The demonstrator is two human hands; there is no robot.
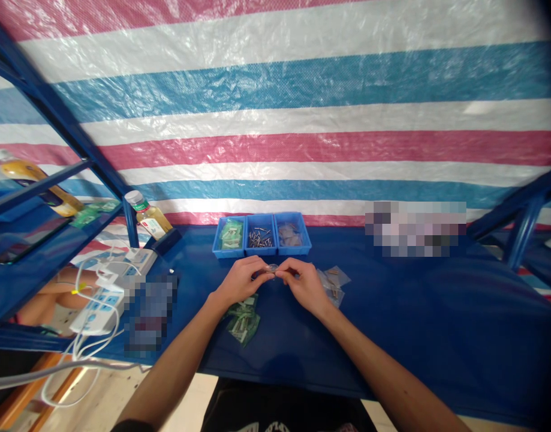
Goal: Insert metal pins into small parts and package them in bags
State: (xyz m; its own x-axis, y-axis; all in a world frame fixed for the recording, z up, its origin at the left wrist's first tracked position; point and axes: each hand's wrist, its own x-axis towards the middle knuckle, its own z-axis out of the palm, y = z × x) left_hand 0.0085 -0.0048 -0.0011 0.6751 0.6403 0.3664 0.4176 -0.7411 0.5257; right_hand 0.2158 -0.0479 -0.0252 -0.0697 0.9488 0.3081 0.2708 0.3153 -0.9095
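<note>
Both my hands meet over the middle of the blue table [414, 312]. My left hand [240, 281] and my right hand [304, 283] are closed in a pinch on the same small clear plastic bag [270, 269], held between the fingertips just above the table. Under my left wrist lie small bags with green contents [243, 318]. To the right of my right hand lie several small clear bags with brownish parts [333, 282]. Just behind my hands stand three blue bins: green packets [231, 235], metal screws [260, 237], clear bags [291, 234].
Blue shelf frames stand at the left [54, 114] and right [522, 222]. A white power strip with cables [99, 297] lies at the left edge. A bottle of yellow liquid [150, 217] stands near the left post, another [32, 180] lies on the shelf. A striped tarp [302, 120] hangs behind.
</note>
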